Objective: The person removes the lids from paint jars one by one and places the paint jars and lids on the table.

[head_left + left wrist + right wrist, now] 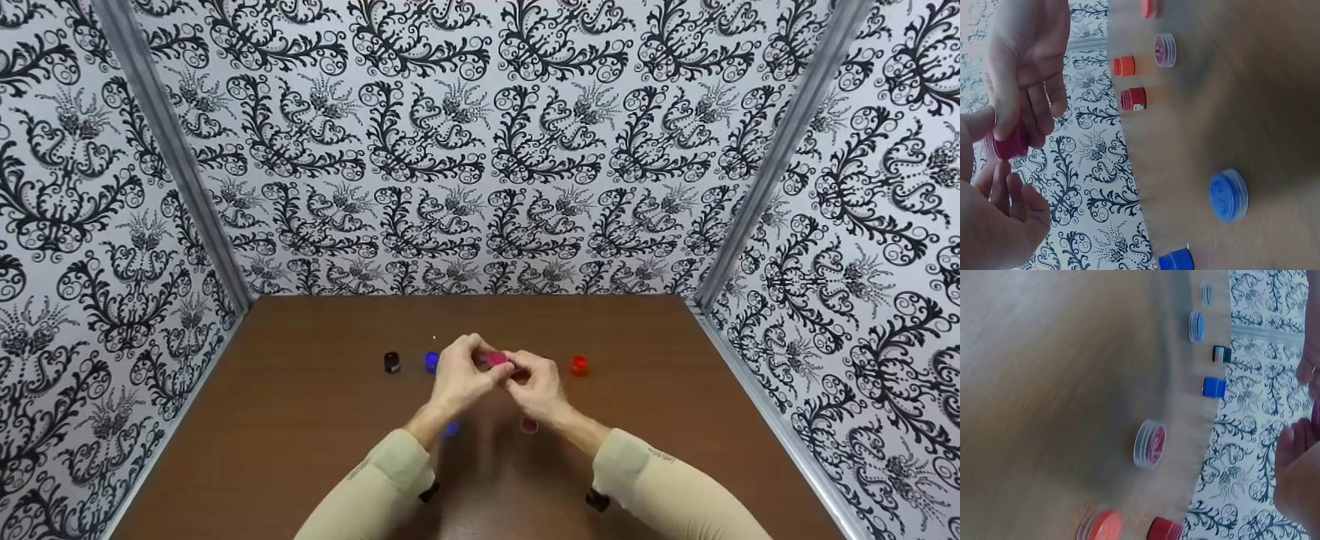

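Note:
Both hands meet over the middle of the table around one small magenta jar (496,359). My left hand (459,375) pinches it from the left side, thumb in front and fingers behind. From the right, my right hand (536,386) grips the same jar (1012,143) between thumb and fingers. Its ribbed rim faces the left edge of the left wrist view. In the right wrist view only a sliver of the jar shows beside the fingers of the right hand (1300,484). Below the wrists lie a blue lid (450,428) and a clear-rimmed lid with red inside (529,425).
A black jar (391,362) and a blue jar (432,361) stand left of the hands, an orange jar (578,365) to the right. The right hand hides a red jar (1133,99) from the head view. An orange lid (1103,527) lies nearer. Patterned walls enclose the brown table (315,450).

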`<state>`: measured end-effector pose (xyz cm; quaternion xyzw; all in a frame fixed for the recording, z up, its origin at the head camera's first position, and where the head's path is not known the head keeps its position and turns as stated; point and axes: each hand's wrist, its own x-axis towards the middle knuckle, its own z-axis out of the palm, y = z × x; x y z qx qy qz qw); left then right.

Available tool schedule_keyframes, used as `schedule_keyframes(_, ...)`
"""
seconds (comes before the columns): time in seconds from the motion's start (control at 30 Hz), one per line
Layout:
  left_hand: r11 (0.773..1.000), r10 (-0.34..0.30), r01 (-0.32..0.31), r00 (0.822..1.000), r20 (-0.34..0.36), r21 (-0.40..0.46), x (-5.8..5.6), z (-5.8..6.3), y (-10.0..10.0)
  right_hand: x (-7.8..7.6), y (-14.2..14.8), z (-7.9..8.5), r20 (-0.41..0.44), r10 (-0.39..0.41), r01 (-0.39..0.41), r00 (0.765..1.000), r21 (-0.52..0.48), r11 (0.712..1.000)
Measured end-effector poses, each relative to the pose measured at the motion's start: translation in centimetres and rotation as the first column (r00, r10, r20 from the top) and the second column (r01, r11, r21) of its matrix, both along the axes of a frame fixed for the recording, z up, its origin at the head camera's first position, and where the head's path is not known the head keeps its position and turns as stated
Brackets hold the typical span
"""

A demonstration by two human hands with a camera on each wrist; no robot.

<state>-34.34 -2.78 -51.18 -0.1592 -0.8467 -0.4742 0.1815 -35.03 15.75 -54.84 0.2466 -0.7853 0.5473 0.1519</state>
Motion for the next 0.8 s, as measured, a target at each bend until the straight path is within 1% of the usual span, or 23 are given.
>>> schedule_keyframes(0.07, 0.999, 0.015, -0.015, 1.0, 0.01, 0.041, 0.1, -0.1, 0.2, 0.0, -0.3, -0.1, -0.047, -0.039, 0.038, 0.998, -0.005, 0.999)
schedule_keyframes(0.13, 0.997, 0.019, -0.021, 0.999, 0.027, 0.07, 0.1, -0.1, 0.3, 0.1, -0.5, -0.2, -0.066, -0.054, 0.053, 0.996, -0.012, 0.999)
schedule_keyframes(0.2, 0.997, 0.017, -0.02, 0.999, 0.042, 0.081, 0.1, -0.2, 0.2, 0.1, -0.6, -0.2, -0.056, -0.051, 0.05, 0.997, -0.017, 0.999)
schedule_keyframes(0.3, 0.998, 0.0, -0.004, 0.998, 0.063, 0.065, -0.1, -0.3, -0.1, 0.2, -0.5, -0.1, -0.016, -0.025, 0.024, 1.0, -0.015, 1.0)
schedule_keyframes(0.37, 0.998, -0.041, 0.038, 0.997, 0.064, 0.045, -0.2, -0.2, -0.5, 0.2, -0.4, 0.0, 0.002, -0.001, 0.001, 1.0, -0.005, 1.0)
schedule_keyframes(0.43, 0.993, -0.111, 0.11, 0.992, 0.052, 0.031, -0.3, -0.1, -1.0, 0.3, -0.2, 0.1, 0.013, 0.02, -0.02, 1.0, 0.009, 1.0)
schedule_keyframes(0.53, 0.972, -0.236, 0.235, 0.971, 0.037, 0.023, -0.4, 0.3, -1.7, 0.4, 0.1, 0.4, 0.026, 0.058, -0.059, 0.998, 0.026, 0.998)
schedule_keyframes(0.6, 0.954, -0.299, 0.299, 0.954, 0.026, 0.013, -0.5, 0.6, -2.0, 0.4, 0.3, 0.5, 0.029, 0.074, -0.075, 0.997, 0.039, 0.996)
schedule_keyframes(0.7, 0.939, -0.342, 0.343, 0.939, 0.016, -0.01, -0.5, 0.9, -2.2, 0.4, 0.5, 0.6, 0.012, 0.096, -0.097, 0.995, 0.047, 0.994)
schedule_keyframes(0.8, 0.936, -0.352, 0.352, 0.936, 0.002, -0.023, -0.5, 1.0, -2.1, 0.4, 0.5, 0.6, -0.006, 0.102, -0.101, 0.995, 0.055, 0.993)
